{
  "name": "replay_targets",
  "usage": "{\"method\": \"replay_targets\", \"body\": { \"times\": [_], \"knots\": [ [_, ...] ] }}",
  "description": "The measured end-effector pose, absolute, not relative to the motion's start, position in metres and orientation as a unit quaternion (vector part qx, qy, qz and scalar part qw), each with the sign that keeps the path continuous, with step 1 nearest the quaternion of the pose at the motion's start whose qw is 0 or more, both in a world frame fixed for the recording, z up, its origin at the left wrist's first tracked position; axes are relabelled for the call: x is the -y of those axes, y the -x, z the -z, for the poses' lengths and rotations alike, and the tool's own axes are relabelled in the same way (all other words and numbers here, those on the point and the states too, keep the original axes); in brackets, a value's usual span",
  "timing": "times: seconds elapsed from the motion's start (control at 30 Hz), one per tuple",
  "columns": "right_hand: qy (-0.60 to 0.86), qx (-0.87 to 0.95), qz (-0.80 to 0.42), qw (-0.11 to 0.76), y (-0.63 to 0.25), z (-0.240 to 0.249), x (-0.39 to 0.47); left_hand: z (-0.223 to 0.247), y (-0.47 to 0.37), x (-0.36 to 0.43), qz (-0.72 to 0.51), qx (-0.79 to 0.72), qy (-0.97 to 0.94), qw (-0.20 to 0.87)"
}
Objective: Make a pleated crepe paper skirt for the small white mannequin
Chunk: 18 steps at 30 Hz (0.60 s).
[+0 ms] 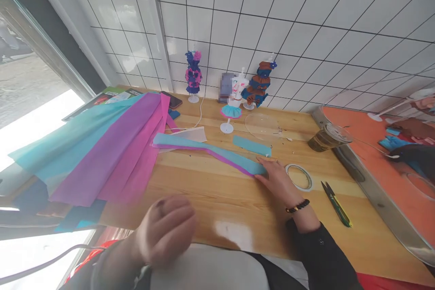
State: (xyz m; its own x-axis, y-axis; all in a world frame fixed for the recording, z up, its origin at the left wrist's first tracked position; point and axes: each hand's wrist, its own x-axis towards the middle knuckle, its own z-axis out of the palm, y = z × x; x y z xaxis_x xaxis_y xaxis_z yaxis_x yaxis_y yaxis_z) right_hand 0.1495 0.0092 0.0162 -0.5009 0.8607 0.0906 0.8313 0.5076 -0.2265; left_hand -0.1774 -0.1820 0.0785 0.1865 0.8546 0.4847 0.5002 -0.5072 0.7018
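Note:
A long folded strip of crepe-like paper (204, 146), light blue with a purple edge, lies slantwise on the wooden table. My right hand (277, 179) rests at its right end, thumb and fingers closed on it. Near the table's front edge, my left hand (170, 229) is raised with curled fingers, slightly blurred, touching nothing visible; its palm is hidden. Just beyond the strip lies a short light blue piece (252, 145). A roll of tape (299, 177) is beside my right hand, with green-handled thread snips (336, 204) farther right.
Blue, purple and pink sheets (112, 145) fan over the table's left side. Small dressed stands, one purple (193, 72), one white and blue (232, 104), one brown (260, 84), line the tiled wall. A lidded cup (324, 138) stands by the orange tray (360, 131).

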Motion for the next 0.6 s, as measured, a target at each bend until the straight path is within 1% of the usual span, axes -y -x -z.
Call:
{"method": "replay_targets", "body": {
  "times": [0.07, 0.13, 0.2, 0.27, 0.33, 0.4, 0.5, 0.6],
  "knots": [
    [0.497, 0.856, -0.108, 0.092, -0.148, -0.020, -0.006, -0.063, 0.159, 0.141, -0.458, -0.482, -0.688, 0.291],
    [0.503, 0.842, -0.162, 0.108, -0.145, -0.031, 0.000, -0.046, 0.138, 0.110, -0.441, -0.537, -0.534, 0.482],
    [0.507, 0.818, -0.237, 0.129, -0.142, -0.046, 0.007, -0.033, 0.121, 0.089, -0.438, -0.512, -0.339, 0.657],
    [0.507, 0.790, -0.315, 0.140, -0.140, -0.063, 0.014, -0.026, 0.110, 0.077, -0.448, -0.446, -0.183, 0.753],
    [0.499, 0.764, -0.382, 0.142, -0.142, -0.077, 0.019, -0.026, 0.104, 0.068, -0.462, -0.377, -0.107, 0.796],
    [0.486, 0.737, -0.450, 0.136, -0.149, -0.085, 0.022, -0.030, 0.100, 0.062, -0.480, -0.340, -0.065, 0.806],
    [0.465, 0.706, -0.522, 0.115, -0.165, -0.087, 0.022, -0.035, 0.095, 0.055, -0.521, -0.349, -0.027, 0.778],
    [0.466, 0.702, -0.530, 0.092, -0.181, -0.087, 0.020, -0.032, 0.096, 0.052, -0.543, -0.379, -0.005, 0.749]
  ]
}}
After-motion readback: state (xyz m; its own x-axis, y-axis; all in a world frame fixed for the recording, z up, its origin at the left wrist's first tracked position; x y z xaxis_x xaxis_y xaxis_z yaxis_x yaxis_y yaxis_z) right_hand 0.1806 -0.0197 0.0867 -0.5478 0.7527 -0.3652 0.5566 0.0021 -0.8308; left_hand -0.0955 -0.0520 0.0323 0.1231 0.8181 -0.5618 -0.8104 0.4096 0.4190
